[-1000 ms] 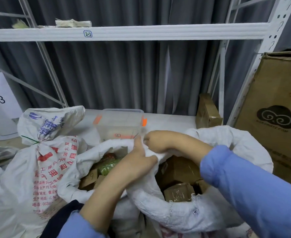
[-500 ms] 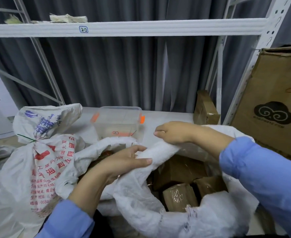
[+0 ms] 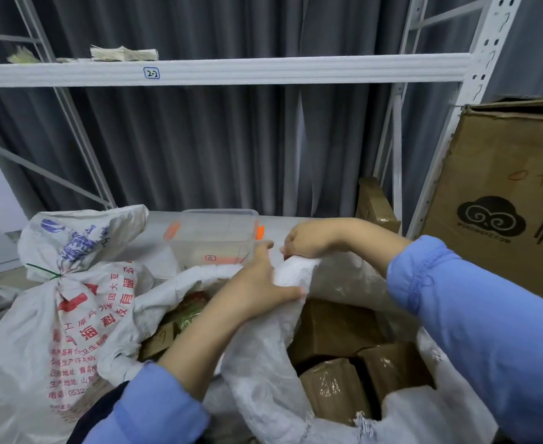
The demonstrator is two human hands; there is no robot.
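— Where is the sack you are handling?

— The white woven sack stands right in front of me, mouth open, leaning against the front of the lower shelf. Brown taped parcels fill it, and a green packet shows at its left side.

— And your hands?

— Both are on its rolled edge. My left hand wraps that edge from the near side, fingers curled under it and thumb pointing up. My right hand sits just above, fingers bent tight, pinching the top of the same fold. The two hands almost touch.

— What else is around?

— A tied sack with red print sits to the left, touching mine. A clear plastic box with orange clips stands on the shelf just behind my hands. A big cardboard box with a cloud logo stands at the right, beyond the shelf post.
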